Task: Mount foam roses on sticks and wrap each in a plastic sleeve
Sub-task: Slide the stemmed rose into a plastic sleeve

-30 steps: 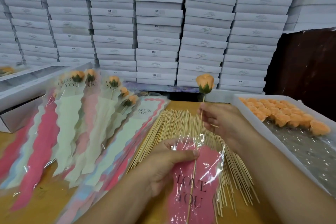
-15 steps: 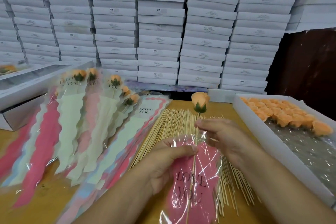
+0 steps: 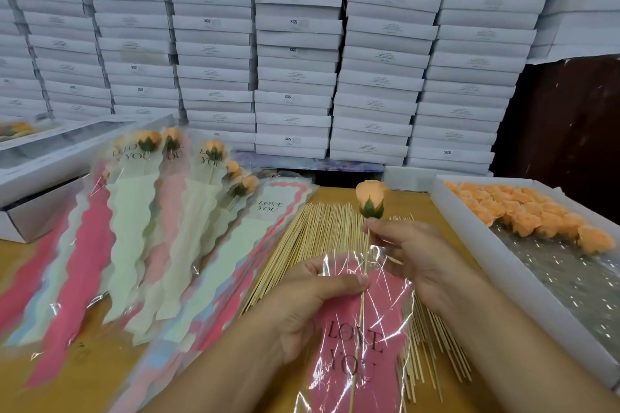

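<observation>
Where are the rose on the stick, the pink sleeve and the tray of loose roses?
rose (image 3: 370, 198), head view, on its orange petals.
pink sleeve (image 3: 382, 312), head view, on its pink card.
tray (image 3: 469, 228), head view, on its near white wall.

Stacked white boxes (image 3: 295, 54) wall-high behind wooden table (image 3: 60, 379); dark brown panel (image 3: 567, 124) far right.

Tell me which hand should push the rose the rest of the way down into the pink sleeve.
Right, probably. The right hand already pinches the stick just under the rose, which stands above the pink sleeve. The left hand grips the sleeve's mouth, steadying it.
</observation>
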`<state>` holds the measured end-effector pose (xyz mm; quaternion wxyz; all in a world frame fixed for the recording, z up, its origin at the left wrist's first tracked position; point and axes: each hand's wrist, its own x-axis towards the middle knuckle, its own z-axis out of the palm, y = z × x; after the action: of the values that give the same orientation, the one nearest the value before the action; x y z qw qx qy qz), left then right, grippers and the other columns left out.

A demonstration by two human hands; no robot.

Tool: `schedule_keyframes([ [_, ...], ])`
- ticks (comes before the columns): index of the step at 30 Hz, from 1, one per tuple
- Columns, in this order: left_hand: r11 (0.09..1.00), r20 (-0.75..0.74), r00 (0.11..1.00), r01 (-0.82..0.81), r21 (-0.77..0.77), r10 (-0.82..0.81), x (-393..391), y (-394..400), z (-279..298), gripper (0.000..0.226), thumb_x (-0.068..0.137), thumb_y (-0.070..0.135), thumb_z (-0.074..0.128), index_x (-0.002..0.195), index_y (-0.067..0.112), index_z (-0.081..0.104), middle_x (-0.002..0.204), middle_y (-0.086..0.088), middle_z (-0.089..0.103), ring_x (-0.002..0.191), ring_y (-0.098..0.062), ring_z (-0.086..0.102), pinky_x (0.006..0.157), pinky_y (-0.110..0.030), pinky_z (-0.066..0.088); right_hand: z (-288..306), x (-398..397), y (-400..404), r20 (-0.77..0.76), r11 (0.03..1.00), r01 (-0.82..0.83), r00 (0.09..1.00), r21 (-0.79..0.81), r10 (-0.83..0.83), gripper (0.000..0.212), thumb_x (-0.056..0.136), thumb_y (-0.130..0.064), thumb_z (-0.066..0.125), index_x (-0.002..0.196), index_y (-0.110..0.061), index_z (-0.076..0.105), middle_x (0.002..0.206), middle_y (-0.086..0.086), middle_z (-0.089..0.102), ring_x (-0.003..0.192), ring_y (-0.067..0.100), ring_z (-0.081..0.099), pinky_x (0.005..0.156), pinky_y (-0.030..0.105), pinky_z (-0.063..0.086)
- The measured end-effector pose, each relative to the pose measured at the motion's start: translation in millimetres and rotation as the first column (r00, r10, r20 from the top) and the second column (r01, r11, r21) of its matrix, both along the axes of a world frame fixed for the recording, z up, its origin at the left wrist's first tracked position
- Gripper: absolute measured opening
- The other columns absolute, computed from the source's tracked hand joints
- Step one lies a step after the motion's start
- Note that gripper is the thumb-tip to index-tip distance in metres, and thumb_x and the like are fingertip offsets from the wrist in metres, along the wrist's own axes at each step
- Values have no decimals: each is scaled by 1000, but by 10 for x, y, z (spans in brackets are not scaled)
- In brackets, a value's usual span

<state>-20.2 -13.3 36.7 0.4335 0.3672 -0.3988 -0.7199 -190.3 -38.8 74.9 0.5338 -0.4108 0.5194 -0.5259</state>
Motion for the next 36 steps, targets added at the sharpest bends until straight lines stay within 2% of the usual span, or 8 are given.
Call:
schedule_keyframes([
  [4,1000,11,1000,-2,2,2,3,8,-1,55,56,-4,86,107,5,67,82,-13,76,65,-18,72,57,-24,57,-54,-14,25,8,1000,-4,1000,18,4,19,79,-14,78,96,-4,76,77,1,69,71,13,60,49,18,49],
  [11,1000,3,1000,22,-11,-22,5,3,6,52,56,-2,84,106,3,74,84,-13,76,66,-17,72,59,-24,58,-86,-75,101,-43,994,-111,993,12,111,52,50,-33,82,94,-6,78,88,4,77,89,20,69,77,31,52],
  [15,1000,18,1000,6,1,-6,20,-4,-1,61,56,-3,86,113,5,66,85,-13,76,68,-19,72,59,-24,58,92,-178,108,-107,988,-145,984,-48,139,61,55,-40,85,111,-21,69,105,-1,76,96,20,71,68,28,56],
  [21,999,67,998,23,-29,-21,24,24,-13,46,57,-2,90,94,11,66,82,-11,77,65,-19,72,58,-25,58,207,-159,35,-263,948,-106,965,-299,24,24,91,-27,70,114,-32,71,103,-10,76,96,7,72,88,34,57],
  [26,1000,69,997,18,-26,-16,45,-10,0,34,63,-2,86,94,9,78,92,-16,77,73,-23,73,63,-30,61,112,-85,49,-344,935,-151,939,-322,33,16,91,-16,70,101,-27,76,94,-5,78,90,13,74,85,36,58],
  [29,999,82,997,8,-31,-6,39,-35,5,53,63,0,87,114,3,73,108,-27,73,88,-33,70,83,-42,59,34,-35,70,-334,929,-196,939,-314,85,16,90,-14,71,100,-25,76,92,-2,79,87,15,75,78,28,59],
  [32,1000,70,997,-10,-23,11,39,-46,-1,53,65,1,86,115,0,71,109,-28,72,83,-32,71,83,-43,58,-13,10,81,-308,929,-181,948,-324,77,16,89,-11,72,97,-24,77,90,-1,79,83,16,76,67,19,57],
  [36,998,50,997,-64,-22,65,40,-71,-15,62,63,4,91,120,-1,67,105,-24,74,86,-31,73,76,-37,59,-55,45,84,-336,933,-148,941,-329,30,15,88,-13,74,91,-28,77,86,-1,78,79,18,76,72,33,61],
])
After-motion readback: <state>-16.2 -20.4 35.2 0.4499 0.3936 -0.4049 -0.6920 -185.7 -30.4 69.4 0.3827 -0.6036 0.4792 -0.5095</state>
